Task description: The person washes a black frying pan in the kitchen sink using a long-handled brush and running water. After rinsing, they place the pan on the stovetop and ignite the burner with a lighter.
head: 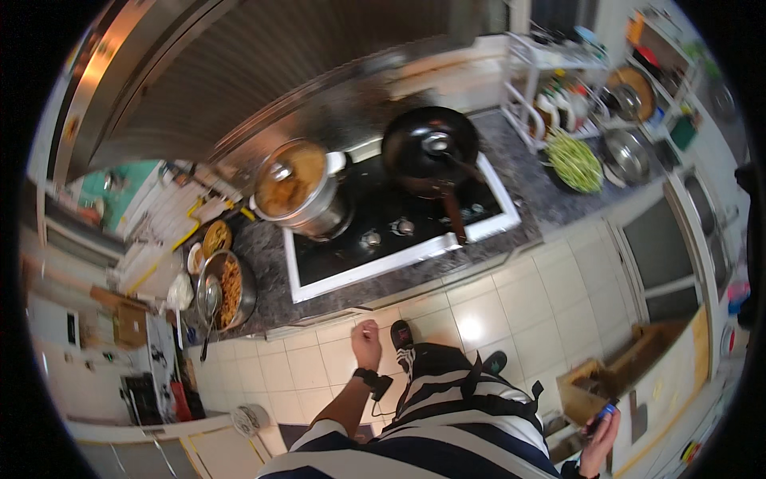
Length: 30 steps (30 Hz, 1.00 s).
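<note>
My left hand hangs in front of the counter edge, fingers curled, touching nothing; whether it is empty inside I cannot tell. Down at the lower right, my right hand holds a small dark object with a blue end. On the black cooktop stands a tall metal pot of brownish food with a ladle in it. To its right rests a black wok with a wooden handle and a ladle inside. A metal bowl of reddish-brown food, with a large spoon, sits left of the cooktop.
Green vegetable strips fill a dish near a steel bowl on the right counter. A white rack with bottles stands behind. Wooden boxes are at lower right, and a white bucket stands at lower left.
</note>
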{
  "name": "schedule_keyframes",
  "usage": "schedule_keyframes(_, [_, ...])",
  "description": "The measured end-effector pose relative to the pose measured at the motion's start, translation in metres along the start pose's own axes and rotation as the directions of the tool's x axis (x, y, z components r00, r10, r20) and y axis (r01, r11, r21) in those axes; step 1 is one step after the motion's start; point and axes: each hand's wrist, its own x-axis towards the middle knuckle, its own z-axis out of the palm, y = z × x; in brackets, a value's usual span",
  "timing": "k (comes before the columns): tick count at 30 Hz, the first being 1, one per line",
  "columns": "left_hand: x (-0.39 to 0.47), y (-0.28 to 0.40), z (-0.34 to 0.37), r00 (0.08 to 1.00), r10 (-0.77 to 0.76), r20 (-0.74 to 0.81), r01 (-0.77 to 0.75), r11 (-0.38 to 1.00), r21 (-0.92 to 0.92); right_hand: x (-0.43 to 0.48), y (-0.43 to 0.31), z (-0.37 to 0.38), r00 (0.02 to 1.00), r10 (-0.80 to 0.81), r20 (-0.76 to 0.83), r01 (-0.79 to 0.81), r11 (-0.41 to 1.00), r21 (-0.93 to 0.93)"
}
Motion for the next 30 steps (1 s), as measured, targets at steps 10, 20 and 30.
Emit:
schedule_keyframes(10, [0.263,0.01,-0.176,0.965,-0.157,-0.211,0.078,0.937,-0.341,-0.015,-0.134,0.276,0.67,-0.221,0.709,0.519,0.822,-0.234])
schedule_keyframes(20, [0.287,-0.056,-0.105,0.944,0.013,0.33,-0.007,1.0,-0.019,0.0,-0.142,0.53,0.601,-0.276,0.75,0.608,0.767,-0.206])
schedule_keyframes(30, [0.236,0.072,-0.047,0.711,0.023,0.703,0.287,0.903,-0.32,-0.013,-0.132,0.631,0.332,-0.34,0.88,0.316,0.919,0.236])
